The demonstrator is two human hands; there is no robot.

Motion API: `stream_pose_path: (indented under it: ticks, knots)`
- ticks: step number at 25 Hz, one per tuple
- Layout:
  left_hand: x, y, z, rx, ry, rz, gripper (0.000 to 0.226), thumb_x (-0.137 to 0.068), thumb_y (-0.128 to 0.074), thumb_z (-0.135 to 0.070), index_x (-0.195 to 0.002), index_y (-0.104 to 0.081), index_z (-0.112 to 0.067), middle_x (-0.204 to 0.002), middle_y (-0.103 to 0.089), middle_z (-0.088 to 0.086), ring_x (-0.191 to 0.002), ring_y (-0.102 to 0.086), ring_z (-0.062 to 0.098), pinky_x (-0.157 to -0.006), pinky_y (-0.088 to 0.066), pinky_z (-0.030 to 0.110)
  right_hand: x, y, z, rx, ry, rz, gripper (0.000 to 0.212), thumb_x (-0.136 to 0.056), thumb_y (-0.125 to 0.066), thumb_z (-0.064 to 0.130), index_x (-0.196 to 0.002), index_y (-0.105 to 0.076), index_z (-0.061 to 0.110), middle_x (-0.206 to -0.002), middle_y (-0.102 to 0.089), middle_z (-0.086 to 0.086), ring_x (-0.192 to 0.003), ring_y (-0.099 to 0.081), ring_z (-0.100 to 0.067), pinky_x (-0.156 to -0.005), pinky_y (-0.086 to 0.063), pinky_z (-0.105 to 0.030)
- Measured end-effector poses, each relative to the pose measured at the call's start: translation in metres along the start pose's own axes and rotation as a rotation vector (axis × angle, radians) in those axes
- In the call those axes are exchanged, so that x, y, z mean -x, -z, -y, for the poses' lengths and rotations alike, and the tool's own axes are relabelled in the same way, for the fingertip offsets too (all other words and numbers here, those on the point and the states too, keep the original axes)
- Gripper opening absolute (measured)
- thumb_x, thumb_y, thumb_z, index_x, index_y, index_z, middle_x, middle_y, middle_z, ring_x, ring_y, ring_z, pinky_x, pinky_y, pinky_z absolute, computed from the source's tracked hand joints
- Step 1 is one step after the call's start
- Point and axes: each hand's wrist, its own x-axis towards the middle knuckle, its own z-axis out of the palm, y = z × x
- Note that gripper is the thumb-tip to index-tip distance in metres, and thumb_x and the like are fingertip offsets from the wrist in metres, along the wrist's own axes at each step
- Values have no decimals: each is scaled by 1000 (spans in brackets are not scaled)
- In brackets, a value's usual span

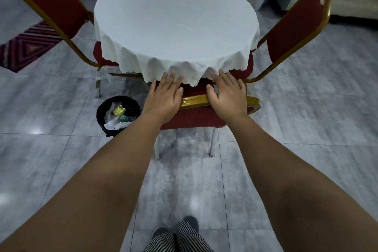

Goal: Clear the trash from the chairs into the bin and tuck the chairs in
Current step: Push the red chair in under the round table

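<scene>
Striped trouser legs (180, 239) and dark slippers are seen at the bottom centre of the frame, on grey floor tiles (306, 129). Both forearms are stretched up toward mid-frame.

The left hand (163, 96) is laid flat over the top rail of the near chair (194, 112), fingers straight and lightly spread, tips touching the hem of the white tablecloth (176, 26). The right hand (227, 96) is rested on the same gold rail, fingers straight and close together, thumb hooked at the rail's front edge (a grip round the rail cannot be confirmed).

The near chair is located at centre frame, its seat already mostly under the round table. Two more red chairs are seen, upper left (51, 2) and right (296, 30), seats under the cloth, and a fourth back is just visible at the top edge. No trash is visible on any seat portion shown.

The bin (118, 114) is placed on the floor left of the near chair, with crumpled paper and wrappers inside.

Handling judgement: a metal-framed banquet chair is expected to be stiff and moderately heavy, and to scrape on tile. The top rail is the best hold, pushed evenly with both palms. The cloth hem is soft and could be snagged.
</scene>
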Motion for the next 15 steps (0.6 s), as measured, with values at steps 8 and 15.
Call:
stream_pose_path:
  ticks: [8,15]
  knots:
    - [-24,1,16,-16,24,-19,56,-104,-9,-41,-158,-9,-28,-166,-5,-3,-153,5,12,-123,7,39,-25,-10,6,-40,-9,5,56,-96,-33,47,-147,-40,27,-160,-31,0,-150,-19,-17,-122,-10,-43]
    - [-28,6,22,-53,89,-16,54,-105,-12,-37,-158,-8,-29,-166,-5,-2,-153,6,14,-124,5,42,-29,-14,14,-33,-7,6,60,-94,-28,49,-148,-40,26,-159,-33,1,-150,-20,-17,-122,-13,-44]
